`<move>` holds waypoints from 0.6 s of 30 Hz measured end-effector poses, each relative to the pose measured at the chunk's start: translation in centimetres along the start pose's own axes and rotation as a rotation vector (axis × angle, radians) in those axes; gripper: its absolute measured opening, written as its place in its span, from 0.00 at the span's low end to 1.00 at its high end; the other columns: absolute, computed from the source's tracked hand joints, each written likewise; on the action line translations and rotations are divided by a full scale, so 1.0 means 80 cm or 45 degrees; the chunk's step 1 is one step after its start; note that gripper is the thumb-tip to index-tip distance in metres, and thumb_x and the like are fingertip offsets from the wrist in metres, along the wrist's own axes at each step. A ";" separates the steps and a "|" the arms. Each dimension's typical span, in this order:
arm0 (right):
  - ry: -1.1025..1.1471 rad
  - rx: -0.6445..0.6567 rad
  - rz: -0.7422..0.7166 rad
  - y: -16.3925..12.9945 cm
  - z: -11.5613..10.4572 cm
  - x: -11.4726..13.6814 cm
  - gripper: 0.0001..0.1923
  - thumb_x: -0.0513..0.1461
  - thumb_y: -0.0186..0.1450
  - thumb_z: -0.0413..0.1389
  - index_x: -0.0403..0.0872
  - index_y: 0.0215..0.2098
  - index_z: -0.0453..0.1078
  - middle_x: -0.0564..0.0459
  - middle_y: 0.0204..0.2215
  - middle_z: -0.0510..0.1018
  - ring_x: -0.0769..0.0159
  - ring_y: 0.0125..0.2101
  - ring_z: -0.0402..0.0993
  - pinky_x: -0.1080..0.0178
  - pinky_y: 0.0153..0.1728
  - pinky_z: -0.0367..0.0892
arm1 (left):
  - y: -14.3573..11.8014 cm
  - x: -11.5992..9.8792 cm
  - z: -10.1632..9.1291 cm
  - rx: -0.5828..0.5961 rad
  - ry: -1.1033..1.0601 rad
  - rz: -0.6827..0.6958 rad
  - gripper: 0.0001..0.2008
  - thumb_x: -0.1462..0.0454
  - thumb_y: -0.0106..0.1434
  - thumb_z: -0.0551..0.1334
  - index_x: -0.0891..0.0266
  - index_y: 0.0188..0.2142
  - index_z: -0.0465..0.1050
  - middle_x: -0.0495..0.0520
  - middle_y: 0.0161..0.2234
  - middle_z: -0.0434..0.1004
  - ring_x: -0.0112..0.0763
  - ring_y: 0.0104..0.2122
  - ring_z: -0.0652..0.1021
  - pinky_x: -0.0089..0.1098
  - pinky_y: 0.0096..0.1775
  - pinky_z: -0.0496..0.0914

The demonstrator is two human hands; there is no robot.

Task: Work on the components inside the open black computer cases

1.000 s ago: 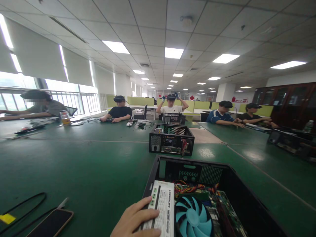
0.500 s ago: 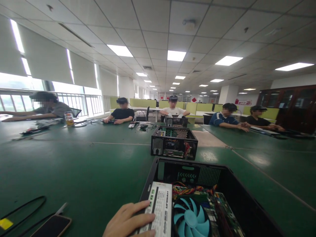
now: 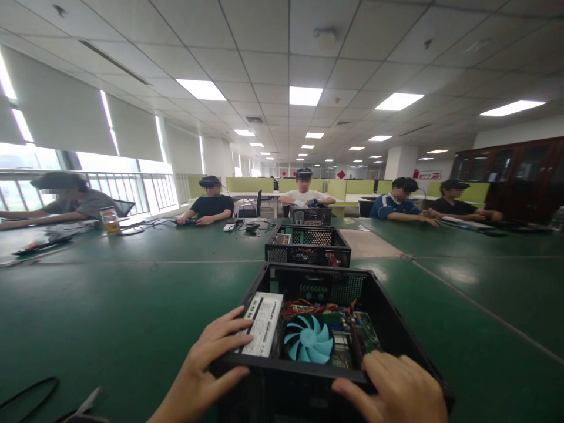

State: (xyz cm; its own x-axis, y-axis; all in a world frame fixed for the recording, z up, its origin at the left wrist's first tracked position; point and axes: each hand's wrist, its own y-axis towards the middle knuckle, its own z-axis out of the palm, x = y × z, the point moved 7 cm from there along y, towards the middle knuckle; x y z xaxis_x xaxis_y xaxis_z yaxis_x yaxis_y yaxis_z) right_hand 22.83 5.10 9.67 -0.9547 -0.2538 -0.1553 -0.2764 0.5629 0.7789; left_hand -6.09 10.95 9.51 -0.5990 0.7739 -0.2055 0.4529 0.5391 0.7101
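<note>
I'm gripping the open black metal computer case (image 3: 396, 329) on the green table (image 3: 110, 305), left hand (image 3: 207, 367) clamped over its near rim touching the white power supply (image 3: 263, 323), right hand (image 3: 396, 390) on the rim. Fingers risk slipping toward the blue cooling fan (image 3: 308, 345). A second open black case (image 3: 308, 252) is sitting just behind, blocking any push forward.

A single head-worn camera looks forward and slightly down along a long green-topped table (image 3: 110, 305), from the seat at its near end. Closest to the lens, at the bottom edge, sit the left hand (image 3: 202, 370) and right hand (image 3: 396, 390) on an open black metal computer case (image 3: 317, 329). Farther off, seated people and the tiled office ceiling fill the upper frame.
</note>
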 end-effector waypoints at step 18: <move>-0.001 0.203 0.077 0.074 0.102 -0.028 0.34 0.61 0.67 0.40 0.46 0.21 0.68 0.52 0.20 0.74 0.65 0.24 0.68 0.60 0.29 0.47 | 0.058 0.095 0.040 0.128 -0.234 -0.395 0.16 0.53 0.60 0.62 0.52 0.47 0.74 0.54 0.59 0.65 0.46 0.63 0.58 0.54 0.62 0.54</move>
State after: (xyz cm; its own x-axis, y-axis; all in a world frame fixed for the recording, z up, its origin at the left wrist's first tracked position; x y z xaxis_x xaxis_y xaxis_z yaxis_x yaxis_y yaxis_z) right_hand 22.42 15.42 9.71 -0.9702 -0.2151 -0.1112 -0.2321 0.6948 0.6807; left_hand -6.41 20.38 9.06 -0.5932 0.6107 -0.5246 0.3366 0.7800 0.5275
